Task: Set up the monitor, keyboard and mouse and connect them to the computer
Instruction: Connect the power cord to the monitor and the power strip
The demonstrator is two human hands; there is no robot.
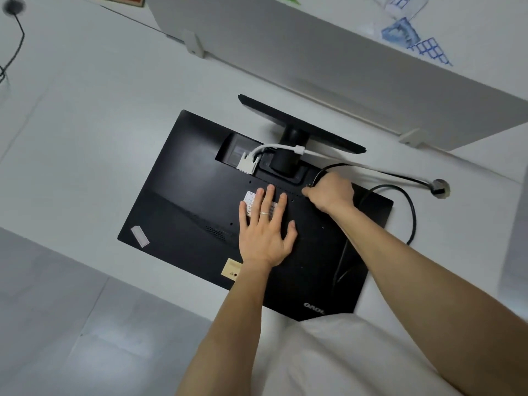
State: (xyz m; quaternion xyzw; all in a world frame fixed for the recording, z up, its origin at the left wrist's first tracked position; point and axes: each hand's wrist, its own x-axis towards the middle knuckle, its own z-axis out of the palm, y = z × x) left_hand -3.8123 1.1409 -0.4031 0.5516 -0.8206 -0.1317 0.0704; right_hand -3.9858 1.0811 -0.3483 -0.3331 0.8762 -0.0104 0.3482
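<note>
Step in hand, likely: plugging black power cable [411, 207] into back of monitor [177, 201], which lies face down on white desk [85, 124], stand [300, 121] attached

White video connector [248, 164] sits plugged in beside stand neck

Right hand [333, 192] curls round cable end at port edge; plug itself hidden

Left hand [264, 227] flat, fingers spread, pressing rear panel; hands near, not touching

Next: push plug in squarely while left hand braces

Keyboard, mouse, computer out of view
</note>
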